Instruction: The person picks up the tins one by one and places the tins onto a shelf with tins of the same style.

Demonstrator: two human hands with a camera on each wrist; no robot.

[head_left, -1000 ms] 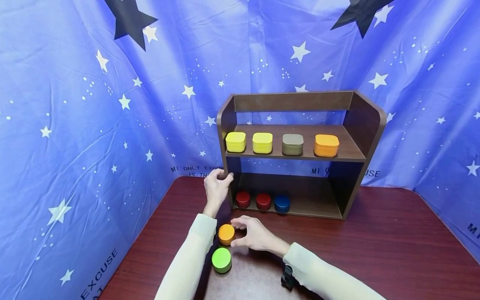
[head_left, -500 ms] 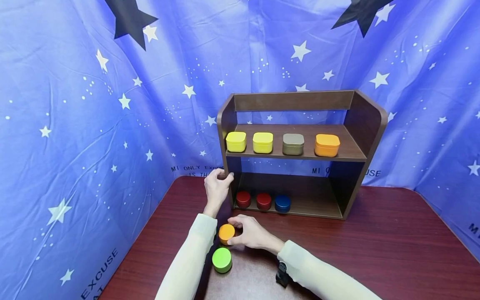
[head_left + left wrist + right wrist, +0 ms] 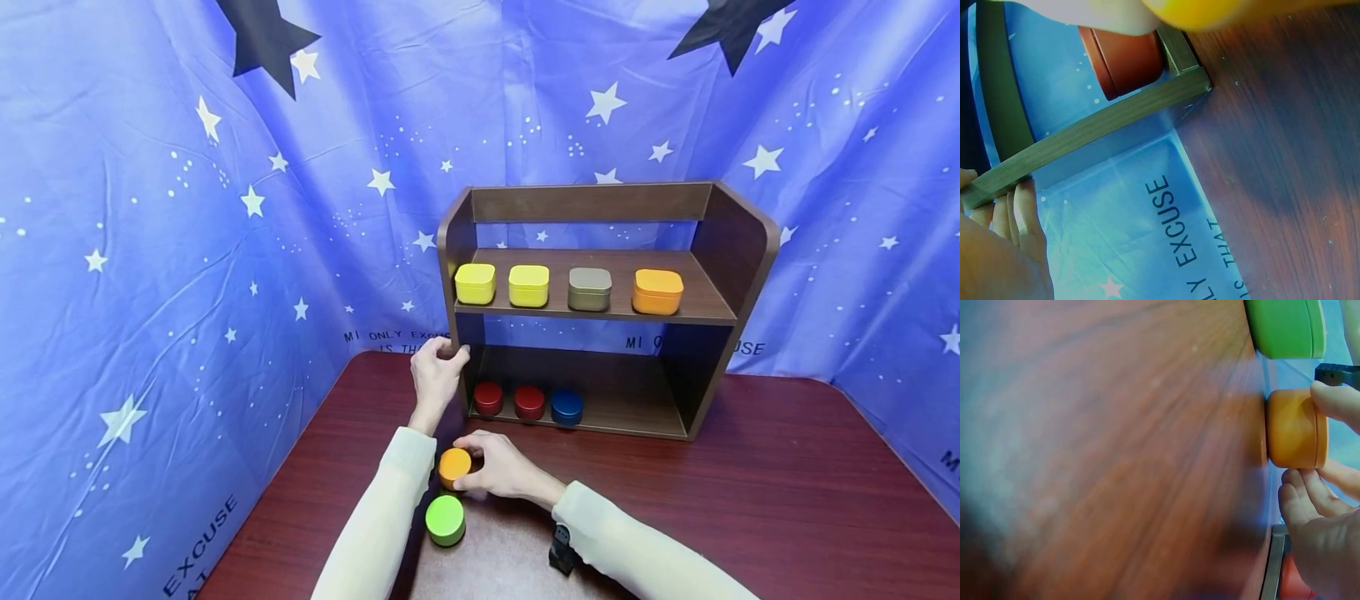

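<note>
My left hand (image 3: 435,375) grips the left side panel of a dark brown two-tier wooden shelf (image 3: 592,202); in the left wrist view the fingers wrap the panel's edge (image 3: 1091,134). On the table just in front of the shelf, my right hand (image 3: 504,467) pinches a round orange tin (image 3: 453,468) between thumb and fingers. The right wrist view has that orange tin (image 3: 1294,429) upright, its base on the tabletop. A round green tin (image 3: 446,520) stands beside it, nearer me, touched by neither hand.
Square tins line the upper shelf: two yellow (image 3: 476,284), one grey-brown (image 3: 589,289), one orange (image 3: 657,292). Below sit two round red tins (image 3: 488,398) and a blue one (image 3: 566,407). A blue star-patterned curtain (image 3: 187,292) surrounds the dark red table (image 3: 795,467).
My right hand has moved slightly left and closed its thumb and fingers onto the round orange tin. The left hand stays on the shelf's side panel.
</note>
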